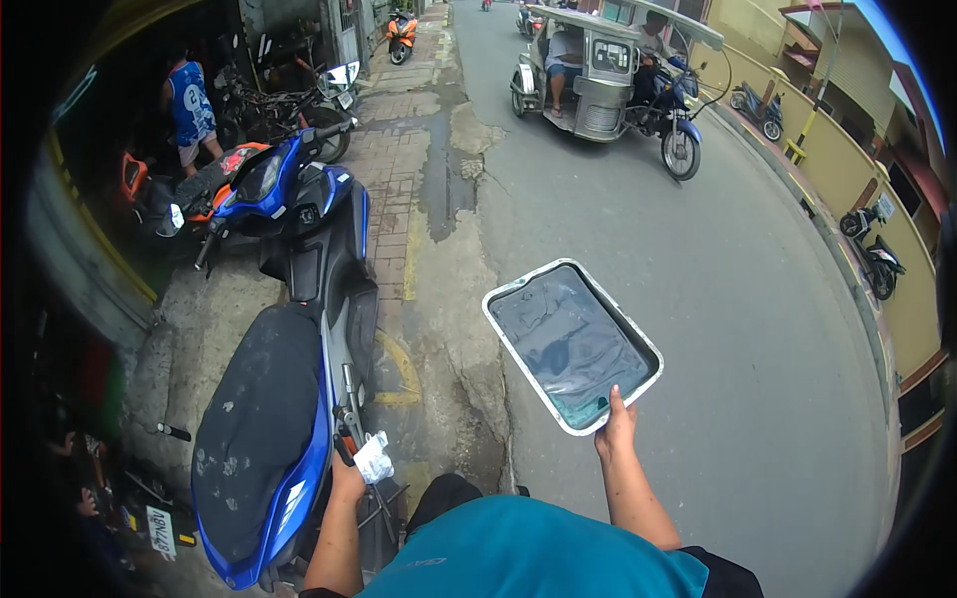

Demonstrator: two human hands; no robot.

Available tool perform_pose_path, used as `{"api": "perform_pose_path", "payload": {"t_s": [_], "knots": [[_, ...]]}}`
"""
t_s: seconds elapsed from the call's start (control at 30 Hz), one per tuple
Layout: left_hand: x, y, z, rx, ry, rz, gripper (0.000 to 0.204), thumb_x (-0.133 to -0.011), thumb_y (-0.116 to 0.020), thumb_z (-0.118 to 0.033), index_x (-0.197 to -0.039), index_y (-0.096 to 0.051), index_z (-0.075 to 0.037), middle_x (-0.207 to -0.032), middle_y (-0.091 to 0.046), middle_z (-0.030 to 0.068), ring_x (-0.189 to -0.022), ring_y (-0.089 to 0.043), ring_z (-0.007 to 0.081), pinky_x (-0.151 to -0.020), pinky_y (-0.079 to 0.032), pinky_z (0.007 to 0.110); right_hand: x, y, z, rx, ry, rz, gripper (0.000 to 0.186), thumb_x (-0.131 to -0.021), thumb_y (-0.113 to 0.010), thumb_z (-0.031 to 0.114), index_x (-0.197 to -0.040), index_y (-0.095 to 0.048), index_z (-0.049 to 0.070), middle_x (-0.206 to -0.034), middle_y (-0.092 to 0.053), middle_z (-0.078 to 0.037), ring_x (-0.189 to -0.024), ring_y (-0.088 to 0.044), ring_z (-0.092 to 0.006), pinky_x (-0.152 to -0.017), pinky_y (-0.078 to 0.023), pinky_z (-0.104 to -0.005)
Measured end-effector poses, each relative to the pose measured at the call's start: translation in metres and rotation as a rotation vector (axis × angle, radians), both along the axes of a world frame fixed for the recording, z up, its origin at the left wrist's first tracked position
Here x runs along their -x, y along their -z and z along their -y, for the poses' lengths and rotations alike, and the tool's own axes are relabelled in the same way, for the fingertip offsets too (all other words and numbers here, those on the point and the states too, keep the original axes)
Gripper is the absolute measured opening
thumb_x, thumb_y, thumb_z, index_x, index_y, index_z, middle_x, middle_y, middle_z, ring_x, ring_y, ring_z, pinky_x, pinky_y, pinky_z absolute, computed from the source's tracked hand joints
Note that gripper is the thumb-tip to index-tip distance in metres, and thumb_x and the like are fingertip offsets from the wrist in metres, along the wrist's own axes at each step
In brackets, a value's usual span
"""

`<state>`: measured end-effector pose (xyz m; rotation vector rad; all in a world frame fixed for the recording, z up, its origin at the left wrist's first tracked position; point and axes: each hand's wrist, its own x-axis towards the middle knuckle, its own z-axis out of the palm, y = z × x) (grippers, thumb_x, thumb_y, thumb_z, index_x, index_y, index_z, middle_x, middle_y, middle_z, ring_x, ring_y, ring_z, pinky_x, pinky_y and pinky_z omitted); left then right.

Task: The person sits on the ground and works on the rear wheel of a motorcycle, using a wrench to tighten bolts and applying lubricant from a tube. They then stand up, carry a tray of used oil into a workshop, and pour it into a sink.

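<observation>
Outside, on a street, the right hand (pixel 616 431) is clamped on the near rim of a flat metal tray (pixel 572 345). The thumb lies on top of the rim and the fingers are hidden under it. The tray is held out in the air over the grey road (pixel 738 299), a little tilted, and it has dark water or oil in it that shines. The left hand (pixel 351 476) is down by the back of a blue scooter (pixel 284 399). It is closed around a white rag (pixel 376 458), just beside the rear rack of the scooter.

To do this well, I think the tray should stay level, because the liquid could slip over the low rim. One hand at one edge is a weak hold, so slow moves would help. A firmer hold nearer the middle of the side would be safer. The rag should keep clear of the tray.

Farther up the road a trike (pixel 608 80) with a sidecar rolls by. A person in a blue shirt (pixel 191 105) stands at a dark shop on the left. More bikes are parked along the yellow wall (pixel 847 169) on the right.
</observation>
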<state>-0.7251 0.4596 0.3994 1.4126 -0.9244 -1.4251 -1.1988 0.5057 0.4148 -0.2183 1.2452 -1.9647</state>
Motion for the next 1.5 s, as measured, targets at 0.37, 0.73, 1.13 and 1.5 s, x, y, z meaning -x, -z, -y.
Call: {"api": "perform_pose_path", "payload": {"t_s": [0.37,0.73,1.13,1.5], "knots": [[0.039,-0.014,0.283,-0.088,0.036,-0.096,0.014,-0.096,-0.074,-0.01,-0.105,-0.069,-0.001,-0.084,-0.068,0.0044,-0.064,-0.066,0.0158,-0.054,-0.051,0.031,0.018,0.022,0.34,-0.025,0.011,0.041,0.065,-0.102,-0.069,0.022,-0.153,-0.036,0.0,-0.143,-0.053,-0.016,-0.129,-0.055,-0.0304,-0.11,-0.046,-0.0477],[0.124,0.022,0.583,-0.055,-0.018,0.083,0.012,-0.096,-0.073,-0.009,-0.105,-0.07,-0.002,-0.081,-0.068,0.0033,-0.062,-0.065,0.0159,-0.054,-0.05,0.032,0.087,0.021,0.677,-0.077,-0.045,0.095,0.059,-0.101,-0.069,0.018,-0.15,-0.04,0.001,-0.142,-0.054,-0.014,-0.13,-0.054,-0.0281,-0.111,-0.044,-0.0452],[0.192,0.139,0.715,-0.344,-0.353,0.396,0.032,-0.086,-0.084,-0.023,-0.104,-0.067,-0.002,-0.086,-0.072,0.0069,-0.076,-0.067,0.0175,-0.07,-0.055,0.035,0.229,-0.037,1.046,0.021,-0.242,-0.055,0.066,-0.102,-0.067,0.024,-0.154,-0.036,-0.002,-0.153,-0.046,-0.017,-0.137,-0.049,-0.0309,-0.116,-0.041,-0.0488],[0.233,0.187,1.042,-0.413,-0.434,0.443,0.032,-0.088,-0.083,-0.022,-0.107,-0.067,-0.002,-0.091,-0.072,0.0076,-0.08,-0.068,0.0173,-0.074,-0.054,0.034,0.273,-0.05,1.372,-0.004,-0.208,-0.032,0.062,-0.102,-0.069,0.025,-0.151,-0.04,0.0,-0.143,-0.053,-0.015,-0.127,-0.055,-0.0297,-0.108,-0.048,-0.0461]]}}
